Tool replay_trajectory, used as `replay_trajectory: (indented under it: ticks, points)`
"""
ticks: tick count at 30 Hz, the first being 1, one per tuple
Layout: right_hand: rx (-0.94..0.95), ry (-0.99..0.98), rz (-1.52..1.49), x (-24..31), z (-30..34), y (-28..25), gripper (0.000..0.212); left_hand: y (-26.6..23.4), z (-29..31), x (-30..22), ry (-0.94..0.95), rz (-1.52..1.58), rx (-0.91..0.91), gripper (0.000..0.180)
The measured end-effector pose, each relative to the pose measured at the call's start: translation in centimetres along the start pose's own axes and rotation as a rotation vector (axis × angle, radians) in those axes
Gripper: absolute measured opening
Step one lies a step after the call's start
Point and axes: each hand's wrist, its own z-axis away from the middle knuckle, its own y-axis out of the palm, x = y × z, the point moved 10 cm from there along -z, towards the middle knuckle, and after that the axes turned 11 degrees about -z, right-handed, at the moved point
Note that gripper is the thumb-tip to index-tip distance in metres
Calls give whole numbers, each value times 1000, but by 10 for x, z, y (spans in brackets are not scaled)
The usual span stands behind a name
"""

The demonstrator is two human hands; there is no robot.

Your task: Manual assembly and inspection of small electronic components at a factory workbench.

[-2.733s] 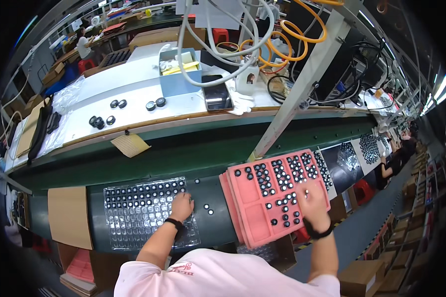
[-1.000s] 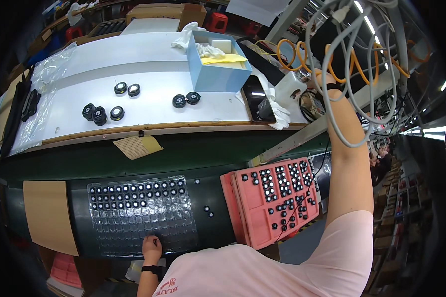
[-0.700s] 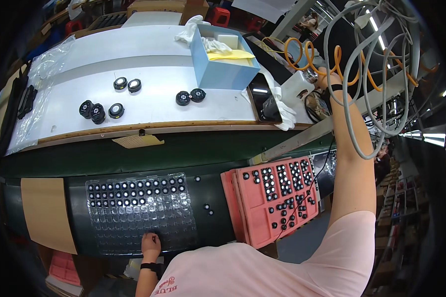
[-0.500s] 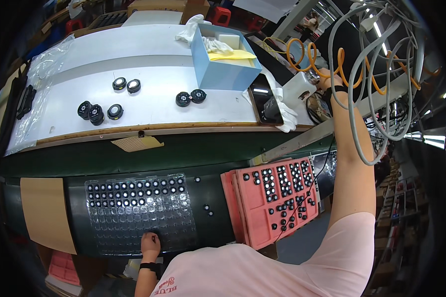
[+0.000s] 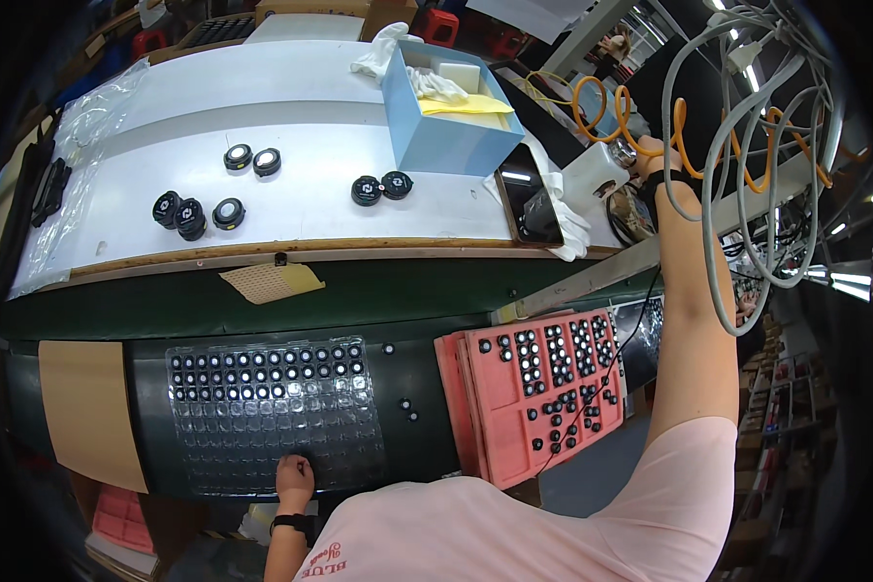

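Over the lower middle of a clear plastic blister tray (image 5: 272, 436) rests my left hand (image 5: 295, 477), fingers curled closed; a dark spot shows at the fingers, but what they hold, if anything, is too small to make out. Small round black parts with pale centres (image 5: 274, 367) fill the tray's far rows. My right arm stretches far forward on the right. My right hand (image 5: 653, 157) is beside the silver round end (image 5: 621, 152) of a white device (image 5: 592, 178), partly behind a coiled orange hose (image 5: 680, 131); its fingers are mostly hidden.
Pink trays (image 5: 495, 388) stacked at right carry many black parts, with a thin black cable across. A few loose parts (image 5: 406, 404) lie between the trays. Cardboard (image 5: 92, 417) is at left. The white bench holds black round units (image 5: 190, 219), a blue box (image 5: 456, 141) and a phone (image 5: 531, 199). Grey cables (image 5: 718, 194) hang at right.
The view has shifted slightly, so the bench things appear a little further right. Both hands keep nearly the same places, with no visible change in grip.
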Motion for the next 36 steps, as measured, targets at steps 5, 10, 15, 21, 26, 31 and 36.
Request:
replay_trajectory:
  ticks: [5,10,15,21,26,31,36]
  points:
    - [9,3,11,-6,-2,1,33,-3,-2,2,9,4,-8,5]
    - [35,21,-26,-10,-2,5,34,-1,3,5,-17,-8,-5,5]
    - [100,-122,-57,-11,-58,65,36,8,12,7,-10,-45,-30,5]
    - [45,-301,-429,-137,-170,82,39,-12,21,0,59,85,-203,5]
    - [148,-258,-384,-96,-153,124,36,-51,47,12,-174,70,-249,7]
    - [166,-231,-358,-79,-139,114,34,-38,68,17,-221,116,-266,6]
    - [165,-220,-348,-68,-138,114,31,-24,82,10,-226,160,-267,5]
